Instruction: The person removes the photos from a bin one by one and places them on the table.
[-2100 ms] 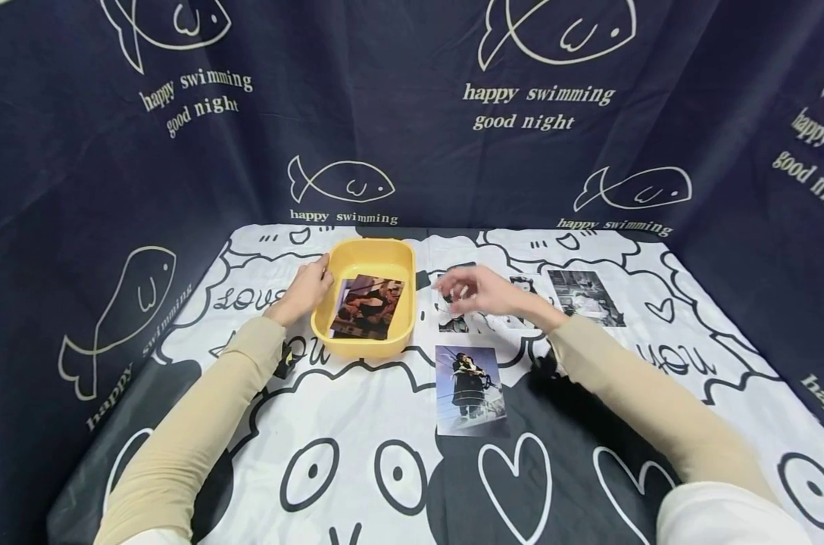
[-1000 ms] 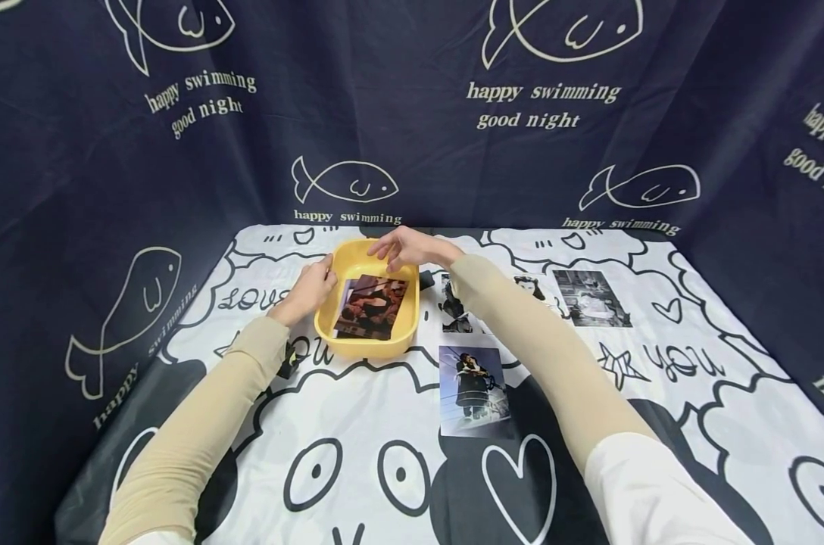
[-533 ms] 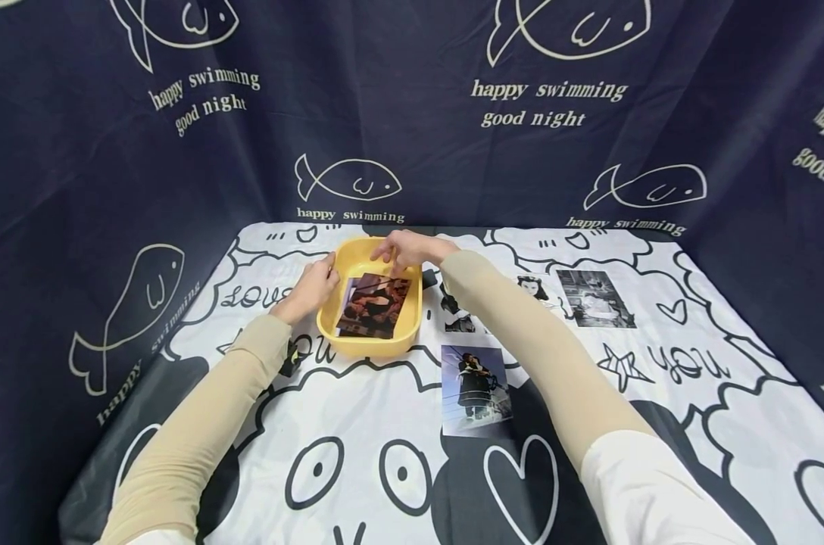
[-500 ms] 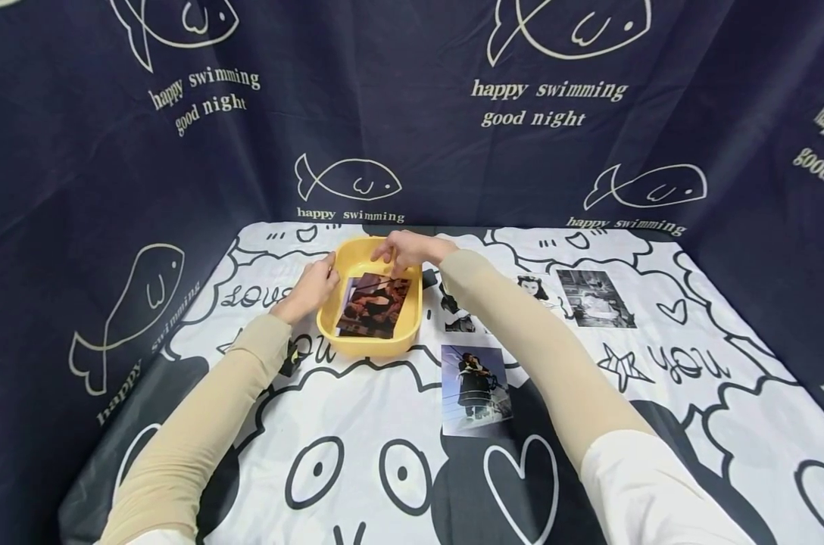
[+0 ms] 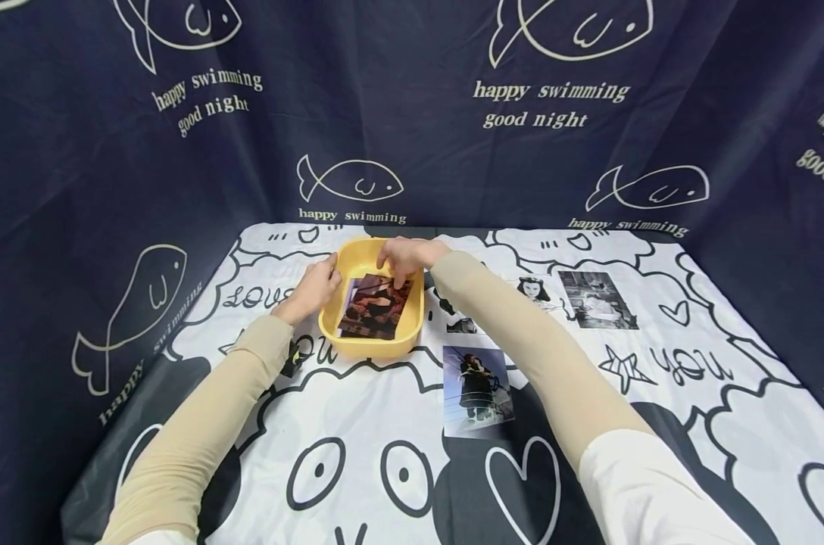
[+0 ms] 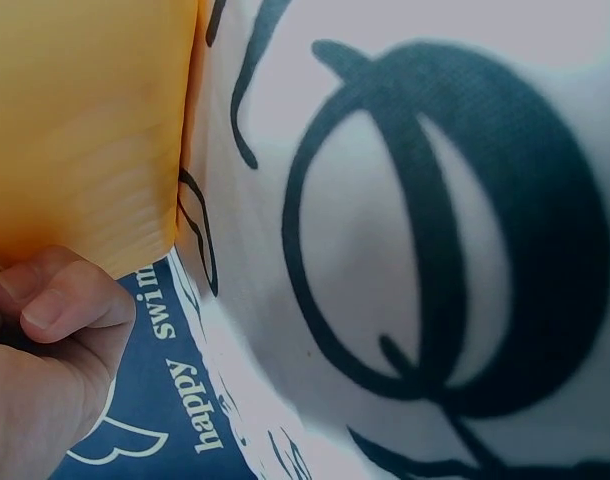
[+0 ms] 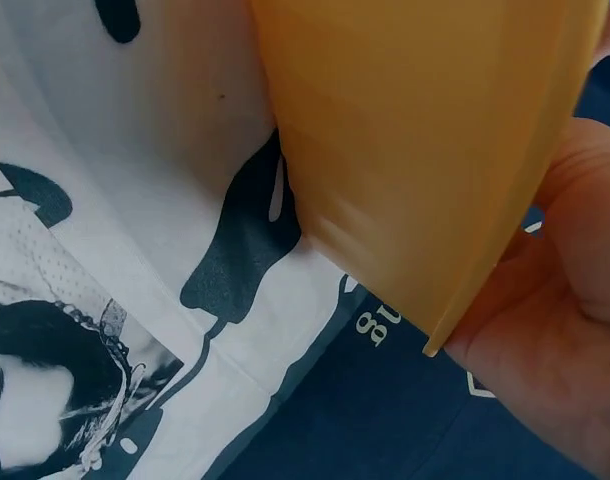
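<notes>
A yellow plastic basin (image 5: 372, 347) stands on the patterned cloth, with a stack of photos inside it. On top lies a dark reddish photo (image 5: 374, 309); a paler edge shows under its left side. My left hand (image 5: 313, 288) grips the basin's left rim, its fingers curled there in the left wrist view too, against the yellow wall (image 6: 85, 130). My right hand (image 5: 410, 259) reaches over the right rim, fingers pointing down at the photo's upper right corner, thumb apart from them. In the right wrist view the rim hides those fingertips.
Right of the basin lie a colour photo of a couple (image 5: 478, 391), a black-and-white photo (image 5: 597, 300) and a photo of a dark-haired person (image 5: 535, 290). Another photo (image 5: 461, 324) is partly under the right forearm. A dark blue curtain (image 5: 426, 151) hangs behind.
From above the photos on the right, my right hand has moved left over the basin, then lowered toward the top photo. The left hand has kept its grip on the rim.
</notes>
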Demonstrator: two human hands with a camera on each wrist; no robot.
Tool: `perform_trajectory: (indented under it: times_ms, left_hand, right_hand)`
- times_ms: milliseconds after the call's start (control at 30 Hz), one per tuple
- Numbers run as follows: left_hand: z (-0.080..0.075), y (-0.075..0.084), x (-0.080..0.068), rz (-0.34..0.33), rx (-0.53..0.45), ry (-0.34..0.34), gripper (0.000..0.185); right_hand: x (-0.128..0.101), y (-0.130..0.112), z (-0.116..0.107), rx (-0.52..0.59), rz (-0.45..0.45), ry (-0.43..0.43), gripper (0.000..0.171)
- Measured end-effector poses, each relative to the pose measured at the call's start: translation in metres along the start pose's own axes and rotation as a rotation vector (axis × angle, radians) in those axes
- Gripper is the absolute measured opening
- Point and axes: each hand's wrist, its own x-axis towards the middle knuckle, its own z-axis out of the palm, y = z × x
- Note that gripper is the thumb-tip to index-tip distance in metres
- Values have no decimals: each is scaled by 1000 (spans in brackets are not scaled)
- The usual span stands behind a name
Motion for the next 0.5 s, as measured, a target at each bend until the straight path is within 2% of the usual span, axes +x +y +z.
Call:
perform_trajectory:
  times_ms: [133, 367, 500]
  left_hand:
    - [-1, 1, 0, -4, -5, -6, 54]
    - [0, -1, 1, -1, 10, 5, 54]
    - [1, -1, 1, 1, 12, 9, 54]
  right_hand:
    - [2, -3, 1, -76, 17, -6, 56]
    - [4, -6, 7, -46, 24, -22, 43]
    - [6, -6, 11, -63, 4, 8, 42]
